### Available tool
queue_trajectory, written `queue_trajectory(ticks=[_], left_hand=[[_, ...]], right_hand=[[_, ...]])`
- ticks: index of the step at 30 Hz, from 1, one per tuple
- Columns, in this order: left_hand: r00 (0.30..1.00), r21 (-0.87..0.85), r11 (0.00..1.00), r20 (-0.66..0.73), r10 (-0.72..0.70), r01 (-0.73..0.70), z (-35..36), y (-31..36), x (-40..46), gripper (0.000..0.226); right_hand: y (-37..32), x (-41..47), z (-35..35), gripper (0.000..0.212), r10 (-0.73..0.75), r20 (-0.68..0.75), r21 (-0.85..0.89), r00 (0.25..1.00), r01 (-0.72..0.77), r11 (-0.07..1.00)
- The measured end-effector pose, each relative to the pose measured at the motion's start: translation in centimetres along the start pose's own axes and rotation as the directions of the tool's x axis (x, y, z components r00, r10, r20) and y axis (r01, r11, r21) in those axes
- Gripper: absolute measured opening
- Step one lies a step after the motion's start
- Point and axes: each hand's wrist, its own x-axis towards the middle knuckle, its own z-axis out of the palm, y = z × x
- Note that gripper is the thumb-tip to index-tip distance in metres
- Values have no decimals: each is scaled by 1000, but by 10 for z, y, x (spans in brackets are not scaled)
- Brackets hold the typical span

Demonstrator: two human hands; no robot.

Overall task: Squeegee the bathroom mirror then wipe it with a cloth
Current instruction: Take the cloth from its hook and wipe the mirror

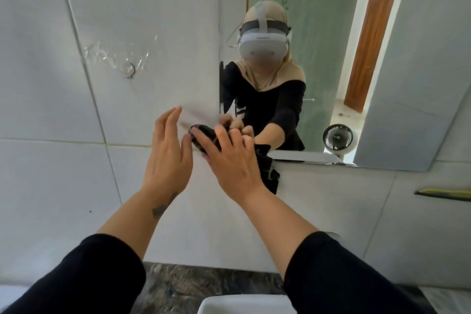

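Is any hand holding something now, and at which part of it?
The right hand presses a dark cloth at its upper bunched part against the mirror corner. The left hand holds nothing, fingers open.

I am seeing soft, even daylight, brightest in the mirror [356,58] where a lit doorway is reflecting. The wall tiles [51,84] are showing mild sheen, only faint shadows. The wide lens is bending straight lines near the edges; fingertips are looking slightly blurred.

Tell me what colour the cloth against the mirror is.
Black; the cloth shows best in the head view, under the right hand.
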Motion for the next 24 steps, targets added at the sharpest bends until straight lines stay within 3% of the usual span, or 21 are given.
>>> queue_trajectory(ticks=[3,5,7,11,14,17,19,21,24], left_hand=[[989,-129,981,61,-138,145,-24,-10,-2,42],[969,-208,951,137,-205,230,-43,-13,3,42],[955,-292,914,179,-238,283,-60,-15,13,42],[946,-450,833,191,-262,321,-81,-11,39,43],[961,-442,855,84,-263,273,-92,-7,53,41],[981,-233,958,-64,-185,166,-104,-14,65,41],[974,-233,955,-92,-208,181,-110,-24,71,29],[966,-163,966,-128,-223,201,-114,-33,77,23],[944,-73,956,-152,-294,286,-112,-44,84,46]], right_hand=[[-23,21,-7,46,48,8,409,999,-47,911],[-32,42,-13,44,144,77,692,987,-157,705],[-39,66,-21,42,204,159,801,966,-247,545],[-52,105,-33,39,164,284,865,945,-326,381],[-57,124,-35,45,135,247,839,960,-281,466],[-59,138,-32,41,83,67,681,994,-107,724],[-63,147,-25,40,15,-14,522,1000,-5,853],[-68,153,-18,40,-32,-41,392,999,46,919],[-75,153,-7,41,-13,-41,281,999,24,959]])
